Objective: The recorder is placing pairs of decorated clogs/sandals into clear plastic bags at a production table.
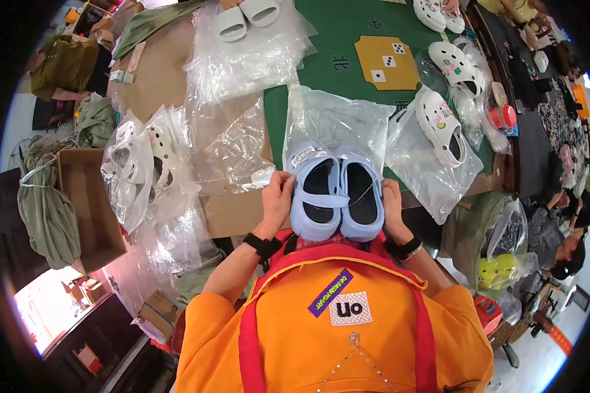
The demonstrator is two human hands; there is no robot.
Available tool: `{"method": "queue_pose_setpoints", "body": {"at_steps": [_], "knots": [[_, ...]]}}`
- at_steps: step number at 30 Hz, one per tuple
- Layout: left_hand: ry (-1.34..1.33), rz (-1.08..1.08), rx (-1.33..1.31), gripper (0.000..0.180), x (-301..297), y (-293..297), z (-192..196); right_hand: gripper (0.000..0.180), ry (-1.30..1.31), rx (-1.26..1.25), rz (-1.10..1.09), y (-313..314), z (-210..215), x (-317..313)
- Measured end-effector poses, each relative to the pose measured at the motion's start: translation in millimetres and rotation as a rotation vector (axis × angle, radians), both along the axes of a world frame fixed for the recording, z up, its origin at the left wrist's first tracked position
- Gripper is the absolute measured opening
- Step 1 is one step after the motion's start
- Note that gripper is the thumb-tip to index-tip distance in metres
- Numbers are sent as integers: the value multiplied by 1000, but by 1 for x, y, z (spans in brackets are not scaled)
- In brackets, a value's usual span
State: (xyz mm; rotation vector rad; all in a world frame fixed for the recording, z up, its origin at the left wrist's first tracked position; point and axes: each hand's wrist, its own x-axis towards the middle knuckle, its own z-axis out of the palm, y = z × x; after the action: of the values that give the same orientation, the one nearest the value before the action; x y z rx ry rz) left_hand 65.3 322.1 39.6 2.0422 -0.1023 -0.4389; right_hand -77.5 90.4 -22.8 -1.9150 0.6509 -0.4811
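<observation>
A pair of light blue clogs (362, 226) with black insoles sits side by side at the table's near edge, close to my body. Their far ends are inside a clear plastic bag (337, 121) that lies flat beyond them. My left hand (276, 200) is closed in a pinch at the bag's left edge, beside the left clog. At the opposite edge, along the right clog's outer side, my right hand (393, 202) is closed too. Its fingertips are partly hidden. One heel strap crosses the opening of the left clog.
White clogs with charms (442, 124) lie on plastic to the right. Bagged white clogs (157, 157) are at left. White slides (248, 19) lie at the far side, touched by another person's hand. A cardboard box (92, 203) stands left of the table.
</observation>
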Motion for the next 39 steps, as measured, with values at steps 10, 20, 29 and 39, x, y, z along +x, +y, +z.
{"method": "queue_pose_setpoints", "body": {"at_steps": [10,20,29,39], "knots": [[-195,-94,60,18,-7,14,4,10,215,828,71,-15,34,-1],[-87,-162,132,17,3,10,11,20,380,145,440,-31,57,15],[-193,-151,197,21,4,4,13,16,322,163,191,-18,43,25],[-263,-330,322,26,23,-2,13,8,238,-561,280,-2,78,58]]}}
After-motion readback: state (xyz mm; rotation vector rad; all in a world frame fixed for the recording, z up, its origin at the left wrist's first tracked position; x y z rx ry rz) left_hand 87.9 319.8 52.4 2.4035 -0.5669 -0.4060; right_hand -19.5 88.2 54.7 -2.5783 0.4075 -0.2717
